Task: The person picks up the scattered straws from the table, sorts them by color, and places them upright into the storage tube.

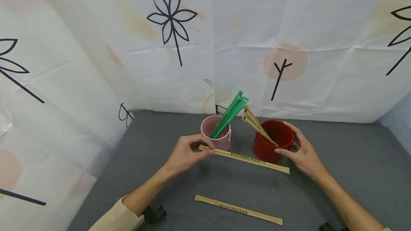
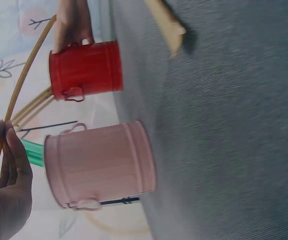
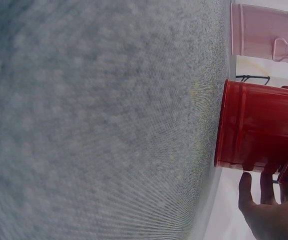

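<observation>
My left hand [image 1: 187, 154] pinches a tan paper-wrapped straw [image 1: 252, 159] near its left end, between thumb and fingers. Dark print runs along the wrapper, and the straw slants across in front of both buckets, its free end pointing right. On the right, my right hand [image 1: 305, 154] holds the small red bucket [image 1: 265, 153] by its right side, thumb at the front of the rim. Several tan wrapped straws [image 1: 253, 119] lean out of the red bucket toward the left. Beyond my left fingers stands a pink bucket [image 2: 98, 162] with several green wrapped straws [image 1: 230, 112] in it.
Another tan wrapped straw [image 1: 239, 210] lies on the dark grey tabletop [image 1: 346, 152], nearer to me. A white cloth backdrop [image 1: 237, 70] with printed plants hangs behind the table and along its left side.
</observation>
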`<state>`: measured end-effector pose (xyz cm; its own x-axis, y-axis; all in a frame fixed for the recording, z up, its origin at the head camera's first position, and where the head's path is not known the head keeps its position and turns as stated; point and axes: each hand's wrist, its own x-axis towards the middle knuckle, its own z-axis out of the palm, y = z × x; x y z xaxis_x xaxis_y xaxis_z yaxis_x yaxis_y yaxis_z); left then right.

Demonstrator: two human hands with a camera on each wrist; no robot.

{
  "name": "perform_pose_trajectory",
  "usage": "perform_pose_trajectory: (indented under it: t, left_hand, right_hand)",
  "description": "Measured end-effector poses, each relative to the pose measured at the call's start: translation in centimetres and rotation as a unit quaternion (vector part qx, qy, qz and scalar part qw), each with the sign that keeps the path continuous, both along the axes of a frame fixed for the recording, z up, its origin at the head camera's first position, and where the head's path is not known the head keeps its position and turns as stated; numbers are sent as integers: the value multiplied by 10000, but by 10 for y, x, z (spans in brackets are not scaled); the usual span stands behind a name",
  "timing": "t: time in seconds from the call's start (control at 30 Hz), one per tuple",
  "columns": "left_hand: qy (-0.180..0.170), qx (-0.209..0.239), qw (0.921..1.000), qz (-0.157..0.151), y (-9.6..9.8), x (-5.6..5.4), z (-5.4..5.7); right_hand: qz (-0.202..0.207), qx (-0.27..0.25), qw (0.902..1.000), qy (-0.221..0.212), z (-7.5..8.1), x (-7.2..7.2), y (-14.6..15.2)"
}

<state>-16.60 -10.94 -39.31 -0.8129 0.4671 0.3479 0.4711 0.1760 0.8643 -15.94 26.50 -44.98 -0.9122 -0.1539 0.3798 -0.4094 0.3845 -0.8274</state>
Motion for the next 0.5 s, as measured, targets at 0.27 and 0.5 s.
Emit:
perform_pose_trajectory:
  t: [0.27, 0.5]
  left_hand:
    - [365, 273, 9989, 99, 3, -12, 11]
    - [633, 395, 9971, 178, 6, -26, 23]
  right_hand:
    - [12, -26, 10000, -61, 1, 0, 1]
    - [13, 33, 10000, -27, 2, 0, 1]
